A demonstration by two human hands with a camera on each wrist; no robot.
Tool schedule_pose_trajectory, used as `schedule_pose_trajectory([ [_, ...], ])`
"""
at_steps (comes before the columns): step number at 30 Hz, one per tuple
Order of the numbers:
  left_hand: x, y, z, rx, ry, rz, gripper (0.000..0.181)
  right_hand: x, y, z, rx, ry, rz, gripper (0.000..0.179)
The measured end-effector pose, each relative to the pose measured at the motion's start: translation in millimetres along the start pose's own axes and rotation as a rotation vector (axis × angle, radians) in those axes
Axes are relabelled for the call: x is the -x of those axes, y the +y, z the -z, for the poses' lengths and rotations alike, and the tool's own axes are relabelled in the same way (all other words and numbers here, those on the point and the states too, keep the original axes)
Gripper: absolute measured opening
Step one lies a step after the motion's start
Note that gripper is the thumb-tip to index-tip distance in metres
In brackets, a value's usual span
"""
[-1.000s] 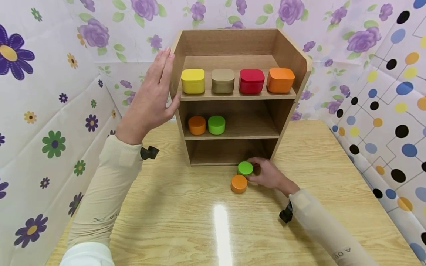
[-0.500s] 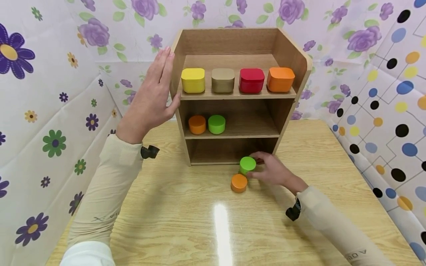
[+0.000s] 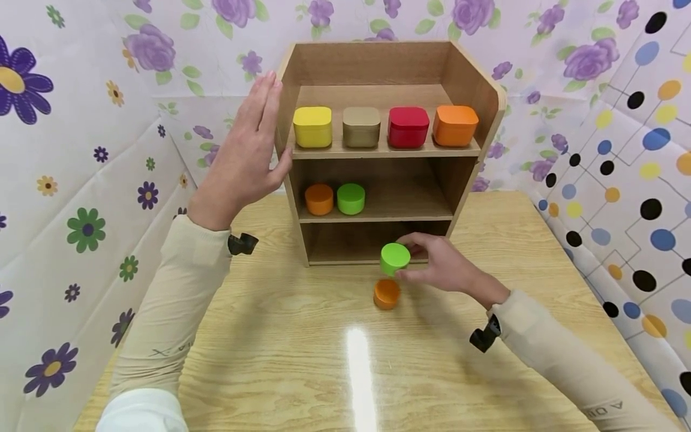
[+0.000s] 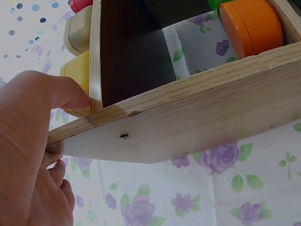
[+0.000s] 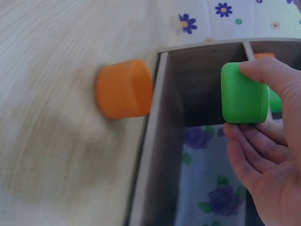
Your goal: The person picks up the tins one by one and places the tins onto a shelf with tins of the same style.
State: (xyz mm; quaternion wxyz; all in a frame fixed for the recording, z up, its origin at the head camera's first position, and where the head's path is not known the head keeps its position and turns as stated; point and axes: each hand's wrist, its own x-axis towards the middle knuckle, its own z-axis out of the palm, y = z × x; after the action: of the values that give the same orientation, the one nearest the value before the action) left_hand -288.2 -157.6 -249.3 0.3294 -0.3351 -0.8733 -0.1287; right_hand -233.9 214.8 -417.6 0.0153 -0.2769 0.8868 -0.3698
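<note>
My left hand (image 3: pixel 237 144) lies with straight fingers along the outer left side of a wooden shelf unit (image 3: pixel 372 153). Its thumb (image 4: pixel 70 92) touches the panel's front edge in the left wrist view. A round green container (image 3: pixel 395 258) is pinched between the thumb and fingers of my right hand (image 3: pixel 445 264), in front of the bottom compartment. The right wrist view shows a seam around this green container (image 5: pixel 244 93). Just below it in the head view, a round orange container (image 3: pixel 387 294) stands on the table.
Yellow, tan, red and orange boxes (image 3: pixel 456 127) line the top shelf. On the middle shelf, another orange container (image 3: pixel 319 200) sits left of a green one (image 3: pixel 351 199). Patterned cloth walls (image 3: pixel 599 180) surround the wooden table (image 3: pixel 291 360).
My right hand has lifted the green container off the table, up and away from the orange one, toward the bottom compartment. The left hand holds its place on the shelf side.
</note>
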Motion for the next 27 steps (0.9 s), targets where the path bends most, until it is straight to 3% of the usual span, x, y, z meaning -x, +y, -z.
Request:
schedule_pose_trajectory([
  [13, -0.1, -0.7, -0.3, 0.005, 0.001, 0.003, 0.084, -19.3, -36, 22, 0.049, -0.005, 0.026, 0.057],
  [27, 0.2, -0.6, -1.6, 0.021, 0.016, -0.006, 0.084, -43.6, -47, 40, 0.031, 0.071, 0.037, 0.055],
])
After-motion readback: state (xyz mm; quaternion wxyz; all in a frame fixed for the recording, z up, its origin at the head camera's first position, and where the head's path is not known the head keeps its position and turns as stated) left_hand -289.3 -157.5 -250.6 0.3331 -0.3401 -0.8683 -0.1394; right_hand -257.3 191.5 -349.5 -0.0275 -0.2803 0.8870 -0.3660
